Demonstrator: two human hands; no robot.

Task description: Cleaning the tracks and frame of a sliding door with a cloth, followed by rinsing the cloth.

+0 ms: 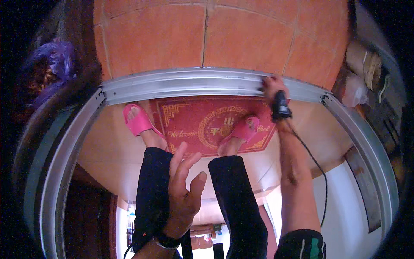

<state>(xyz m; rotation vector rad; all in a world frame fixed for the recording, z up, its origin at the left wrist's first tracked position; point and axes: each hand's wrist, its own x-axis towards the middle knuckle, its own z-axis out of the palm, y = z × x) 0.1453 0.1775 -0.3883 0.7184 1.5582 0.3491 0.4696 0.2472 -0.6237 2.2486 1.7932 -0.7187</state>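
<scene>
My right hand (pixel 275 86) is down on the silver metal door track (pixel 181 83), near its right end. The fingers are curled around a small dark object (pixel 262 84), blurred and mostly hidden, that lies against the rails. A black device (pixel 280 105) with a cable is strapped to that wrist. My left hand (pixel 187 184) holds nothing; it hovers palm inward between my knees with its fingers apart. It has a dark band (pixel 166 238) at the wrist.
A red doormat (pixel 181 126) bearing writing lies behind the track, under one of my pink slippers (pixel 242 129). Orange floor tiles (pixel 155 42) extend beyond. Metal frame posts (pixel 61 168) rise on both sides. A purple plastic bag (pixel 61 61) sits at far left, a whitish bag (pixel 354 90) at right.
</scene>
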